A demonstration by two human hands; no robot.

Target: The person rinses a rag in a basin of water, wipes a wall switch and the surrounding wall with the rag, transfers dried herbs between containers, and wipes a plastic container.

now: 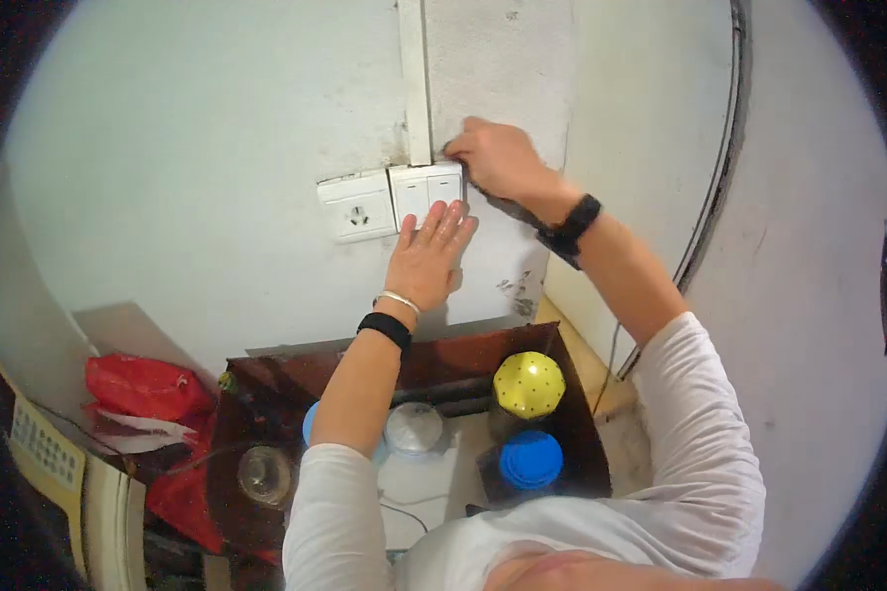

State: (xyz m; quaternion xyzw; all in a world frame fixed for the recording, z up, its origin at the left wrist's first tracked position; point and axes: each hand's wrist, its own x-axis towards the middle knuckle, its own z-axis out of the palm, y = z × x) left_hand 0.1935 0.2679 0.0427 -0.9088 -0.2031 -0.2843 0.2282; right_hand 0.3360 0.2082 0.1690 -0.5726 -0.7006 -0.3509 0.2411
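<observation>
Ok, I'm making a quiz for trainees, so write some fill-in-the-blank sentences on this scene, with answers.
The colour of the dotted lid is ____.
The hand nearer the socket is the person's ____ one.
In the picture, the switch plate sits to the ____ of the socket.

Missing words: yellow; left; right.

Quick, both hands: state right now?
Left hand: open, spread at the switch.
Right hand: curled, beside the switch; whether it's holding anything can't be told.
</observation>
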